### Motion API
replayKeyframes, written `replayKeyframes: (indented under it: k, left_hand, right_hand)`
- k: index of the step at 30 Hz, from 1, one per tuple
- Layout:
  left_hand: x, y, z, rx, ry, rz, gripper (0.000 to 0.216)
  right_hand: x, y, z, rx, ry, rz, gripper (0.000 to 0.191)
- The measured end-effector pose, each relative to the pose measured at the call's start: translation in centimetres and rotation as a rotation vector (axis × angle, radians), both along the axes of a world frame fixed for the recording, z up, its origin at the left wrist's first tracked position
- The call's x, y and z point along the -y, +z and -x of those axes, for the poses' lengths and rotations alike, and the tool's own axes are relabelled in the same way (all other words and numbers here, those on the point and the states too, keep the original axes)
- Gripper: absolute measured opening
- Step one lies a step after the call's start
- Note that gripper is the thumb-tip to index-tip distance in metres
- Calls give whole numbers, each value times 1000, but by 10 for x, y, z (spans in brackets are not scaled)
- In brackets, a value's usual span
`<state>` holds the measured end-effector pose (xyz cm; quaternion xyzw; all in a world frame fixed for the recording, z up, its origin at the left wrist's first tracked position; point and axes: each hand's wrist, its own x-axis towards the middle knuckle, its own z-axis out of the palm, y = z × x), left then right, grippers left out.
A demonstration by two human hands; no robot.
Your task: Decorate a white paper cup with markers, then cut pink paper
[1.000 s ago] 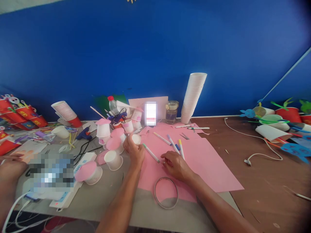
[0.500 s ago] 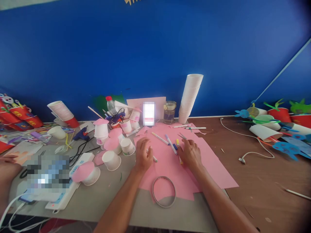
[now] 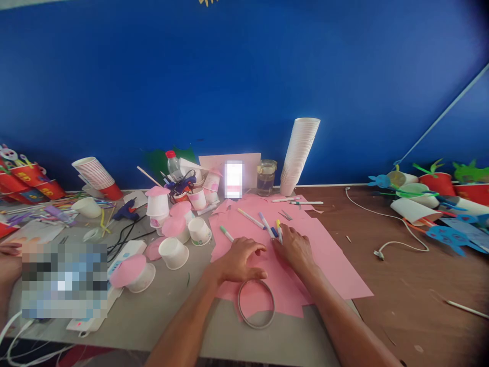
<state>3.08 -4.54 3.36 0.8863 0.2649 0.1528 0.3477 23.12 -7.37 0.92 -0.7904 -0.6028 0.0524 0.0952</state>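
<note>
My left hand [image 3: 242, 259] hovers over the pink paper [image 3: 328, 255], thumb and fingers apart, holding nothing. A green-capped marker [image 3: 226, 233] lies just beyond it, partly hidden by the hand. Below the hand lies a thin grey ring [image 3: 274, 306], perhaps a nearly used tape roll. My right hand [image 3: 296, 248] has its fingers closed on a yellow-capped marker [image 3: 279, 230], whose lower end is hidden. Beside that lies a marker with a purple end [image 3: 263, 220], and another white marker [image 3: 249, 217] rests to the left. Thin metal tips [image 3: 286, 214] show past my right fingers.
Upside-down paper cups [image 3: 173, 253], some with pink paper, stand left. A tall cup stack [image 3: 301, 153] and lidded jar [image 3: 266, 177] stand at the back. A power strip [image 3: 126, 257], glue gun [image 3: 127, 210] and another person's hand [image 3: 9, 250] are at left; a white cable [image 3: 405, 243] lies right.
My left hand has opened and moved right and nearer to me; the green-capped marker now lies free of it. My right fingers have shifted the yellow-capped marker, which stands more upright.
</note>
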Motion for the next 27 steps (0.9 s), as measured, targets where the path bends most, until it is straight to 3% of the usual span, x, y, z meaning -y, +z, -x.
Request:
replayKeyframes:
  k: [6, 13, 16, 21, 27]
  left_hand:
    - [3, -1, -2, -126, -86, 27, 40]
    - [5, -4, -4, -206, -103, -38, 5]
    - [3, -12, -4, -167, -26, -115, 10]
    - [-7, -23, -5, -103, 226, -253, 16]
    - [-15, -27, -6, -106, 364, -234, 17]
  right_hand:
    - [-2, 1, -1, -29, 0, 23, 34]
    - [-11, -8, -6, -20, -6, -25, 31]
    - [-11, -9, -5, -34, 20, -35, 31]
    - [-4, -8, 3, -70, 105, -79, 40]
    - [-3, -12, 4, -172, 98, -162, 32]
